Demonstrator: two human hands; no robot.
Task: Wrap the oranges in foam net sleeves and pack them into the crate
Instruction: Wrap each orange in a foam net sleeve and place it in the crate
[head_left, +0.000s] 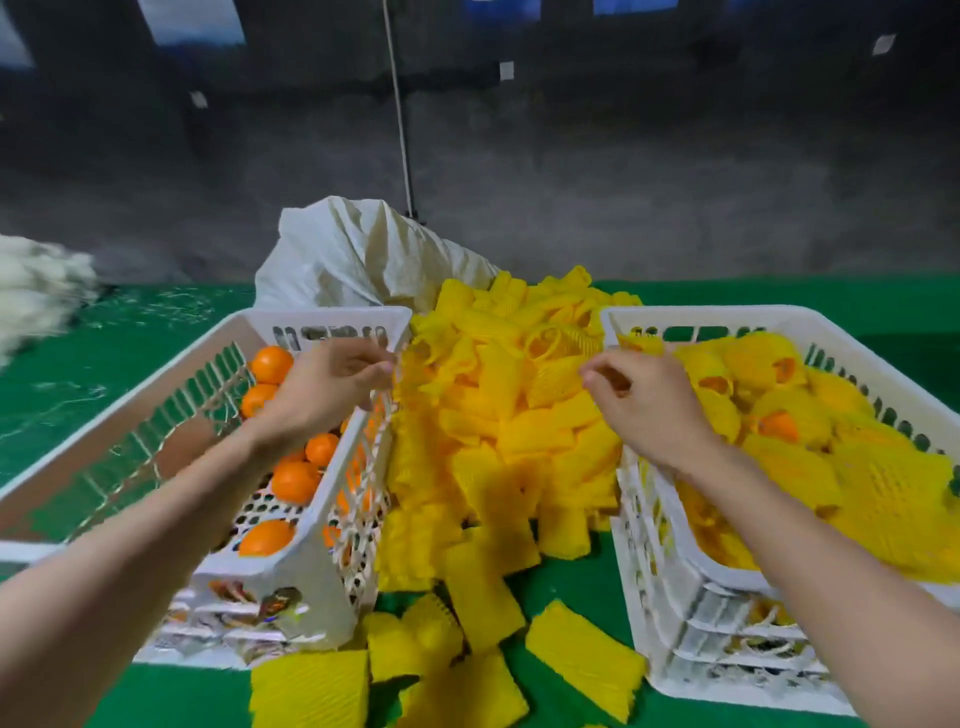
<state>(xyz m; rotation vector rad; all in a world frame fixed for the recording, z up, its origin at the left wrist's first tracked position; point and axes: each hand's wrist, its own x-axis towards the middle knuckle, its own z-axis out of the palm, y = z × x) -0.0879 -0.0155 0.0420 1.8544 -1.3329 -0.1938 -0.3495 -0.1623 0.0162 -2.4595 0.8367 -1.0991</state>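
A white crate on the left holds several bare oranges. On the right, a second white crate is filled with oranges wrapped in yellow foam net. Between the crates lies a big heap of loose yellow foam net sleeves. My left hand hovers over the left crate's far right corner, fingers loosely curled, holding nothing. My right hand hangs over the heap beside the right crate's left wall, fingers curled and empty.
A white woven sack lies open behind the heap. Flat yellow sleeves are scattered on the green table surface near me. A white fluffy bundle sits at the far left. A grey wall rises behind.
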